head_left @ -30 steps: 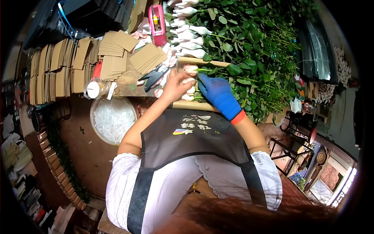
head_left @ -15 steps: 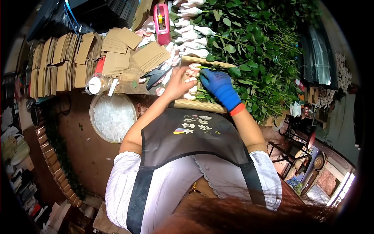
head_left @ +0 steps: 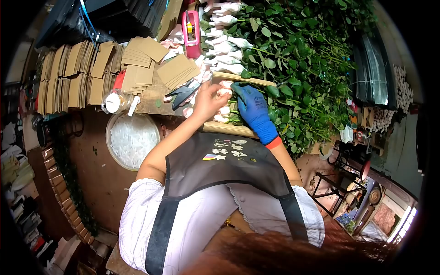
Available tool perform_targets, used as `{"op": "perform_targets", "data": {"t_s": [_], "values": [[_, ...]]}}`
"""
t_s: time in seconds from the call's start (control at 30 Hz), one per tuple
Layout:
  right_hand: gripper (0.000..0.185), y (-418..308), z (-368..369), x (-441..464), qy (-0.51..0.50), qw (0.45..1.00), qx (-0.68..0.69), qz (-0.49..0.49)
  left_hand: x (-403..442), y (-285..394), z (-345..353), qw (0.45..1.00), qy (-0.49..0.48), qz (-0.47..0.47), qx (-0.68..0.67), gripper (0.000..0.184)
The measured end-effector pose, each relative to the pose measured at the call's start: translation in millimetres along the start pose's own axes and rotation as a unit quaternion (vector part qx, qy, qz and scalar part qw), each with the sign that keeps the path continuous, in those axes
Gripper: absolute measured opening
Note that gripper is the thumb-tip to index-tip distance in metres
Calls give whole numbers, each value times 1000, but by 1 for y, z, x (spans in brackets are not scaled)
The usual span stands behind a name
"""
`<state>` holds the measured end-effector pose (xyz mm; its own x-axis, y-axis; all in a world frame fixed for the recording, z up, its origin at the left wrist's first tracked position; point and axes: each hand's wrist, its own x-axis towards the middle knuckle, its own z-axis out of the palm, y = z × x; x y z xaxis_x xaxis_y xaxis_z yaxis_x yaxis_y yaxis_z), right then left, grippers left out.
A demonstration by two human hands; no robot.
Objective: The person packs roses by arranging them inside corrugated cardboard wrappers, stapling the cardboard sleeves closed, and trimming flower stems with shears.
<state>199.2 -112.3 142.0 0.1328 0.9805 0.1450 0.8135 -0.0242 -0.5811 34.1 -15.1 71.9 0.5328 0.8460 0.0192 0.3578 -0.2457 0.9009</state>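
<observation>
Several pale pink roses (head_left: 223, 110) lie side by side between two strips of corrugated cardboard (head_left: 231, 129), heads to the left and stems to the right. My bare left hand (head_left: 207, 101) is at the left of the rose heads, thumb and forefinger apart and bent around the upper ones. My right hand (head_left: 253, 106), in a blue glove with an orange cuff, is on the stem side. Its fingers close on a rose stem just below the heads; the fingertips are partly hidden.
White-netted rose buds (head_left: 225, 47) line the bench above, beside a leafy stem pile (head_left: 298, 59). Dark scissors (head_left: 184, 95), brown card pieces (head_left: 178, 69) and a pink tape dispenser (head_left: 191, 36) lie left. A tub of white pieces (head_left: 133, 142) stands below the bench.
My left forefinger has bent in toward the thumb at the rose heads. My gloved right hand has shifted slightly down and stays beside the stems. The whole view has moved a little.
</observation>
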Motion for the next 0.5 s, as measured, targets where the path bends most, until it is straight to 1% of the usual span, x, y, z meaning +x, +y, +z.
{"op": "perform_targets", "data": {"t_s": [0.07,0.17,0.2,0.3,0.33,0.43,0.47,0.5], "values": [[42,0,3,3,3,1000,-27,-5,0,-3,0,1000,-6,9,-4,38],[40,-5,15,9,-3,989,-150,9,2,-3,1,1000,-6,19,-4,39],[39,-7,15,11,-48,980,-189,31,1,-2,0,1000,-7,15,7,40],[40,-12,8,18,-102,973,-199,50,2,-6,2,999,-3,12,40,42],[41,-13,7,18,-85,979,-180,38,2,-5,1,999,1,17,35,42],[43,-25,6,15,-24,979,-203,9,2,-5,3,998,20,37,35,43],[43,-19,14,14,-62,975,-208,39,1,-5,3,998,27,45,39,43],[41,-20,13,14,-43,983,-175,29,0,-4,2,998,22,41,37,44]]}}
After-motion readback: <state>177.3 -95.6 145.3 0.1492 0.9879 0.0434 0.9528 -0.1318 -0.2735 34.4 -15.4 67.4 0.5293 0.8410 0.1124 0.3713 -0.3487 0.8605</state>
